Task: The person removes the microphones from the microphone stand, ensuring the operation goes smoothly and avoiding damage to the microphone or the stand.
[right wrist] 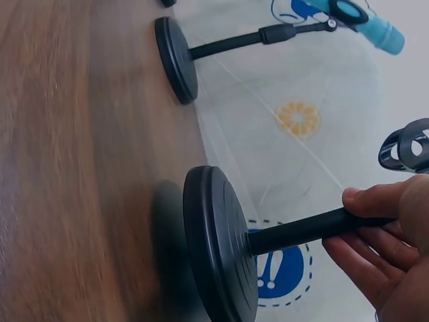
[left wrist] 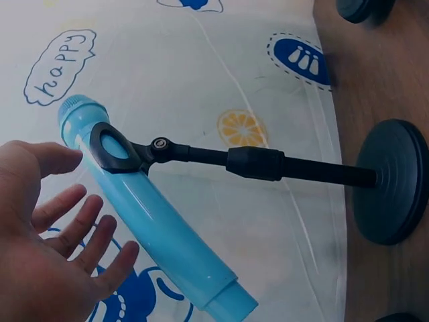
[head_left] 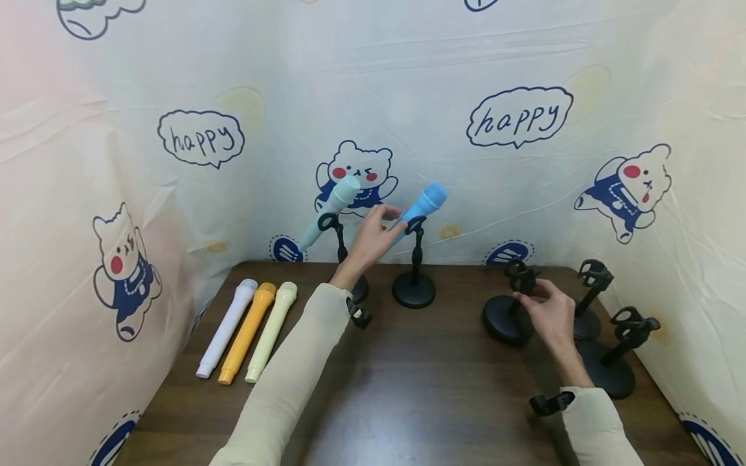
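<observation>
My left hand (head_left: 371, 241) is beside a blue microphone (head_left: 428, 199), its fingers apart and loosely bent, with nothing gripped. That microphone slants through the clip of a black desk stand (left wrist: 322, 172) with a round base. In the right wrist view, my right hand (right wrist: 385, 245) pinches the pole of another black microphone stand (right wrist: 221, 248) between thumb and fingers. This stand tilts, and a shadow lies beside its base on the table; its clip (head_left: 521, 275) holds no microphone. A mint-green microphone (head_left: 346, 192) leans in a stand behind my left wrist, its pole partly hidden.
On the left of the brown table (head_left: 408, 388) lie a white microphone (head_left: 227, 329), an orange microphone (head_left: 247, 333) and a pale yellow microphone (head_left: 272, 332) side by side. Two more black stands, a far one (head_left: 596, 275) and a nearer one (head_left: 609, 372), stand at the right edge. A printed cloth hangs behind.
</observation>
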`<state>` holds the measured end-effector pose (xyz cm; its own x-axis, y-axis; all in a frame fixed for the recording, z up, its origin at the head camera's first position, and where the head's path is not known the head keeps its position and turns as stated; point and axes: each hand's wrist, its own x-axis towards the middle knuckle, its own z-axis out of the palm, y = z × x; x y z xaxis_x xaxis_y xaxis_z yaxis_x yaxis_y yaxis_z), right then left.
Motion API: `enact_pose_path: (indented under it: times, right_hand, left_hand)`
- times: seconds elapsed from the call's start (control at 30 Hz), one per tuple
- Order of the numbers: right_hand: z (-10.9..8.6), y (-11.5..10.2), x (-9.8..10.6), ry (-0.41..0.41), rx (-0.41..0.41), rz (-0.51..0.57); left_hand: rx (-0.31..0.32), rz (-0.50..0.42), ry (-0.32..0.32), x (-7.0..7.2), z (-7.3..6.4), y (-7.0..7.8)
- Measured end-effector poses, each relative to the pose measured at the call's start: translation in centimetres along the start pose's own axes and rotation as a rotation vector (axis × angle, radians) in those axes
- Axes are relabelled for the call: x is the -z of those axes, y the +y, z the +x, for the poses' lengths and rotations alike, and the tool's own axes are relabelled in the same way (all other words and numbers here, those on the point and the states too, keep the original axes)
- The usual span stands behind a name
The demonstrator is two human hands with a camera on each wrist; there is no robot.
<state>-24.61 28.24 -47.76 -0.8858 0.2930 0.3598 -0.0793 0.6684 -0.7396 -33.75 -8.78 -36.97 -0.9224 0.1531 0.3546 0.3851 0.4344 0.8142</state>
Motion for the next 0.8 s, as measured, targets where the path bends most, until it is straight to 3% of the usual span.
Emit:
enact_pose_path:
  times: [0.37,0.8]
  right_hand:
    - [1.2,1.5,0.4,0.008,-0.063,-0.05]
    - [2.0,3.3,0.8,0.015,-0.107,-0.056]
  left_hand:
    - [0.02,0.015,-0.124,-0.9,1.3,0.1]
    - [0.041,0.046,-0.139,-1.9,1.9,-0.3]
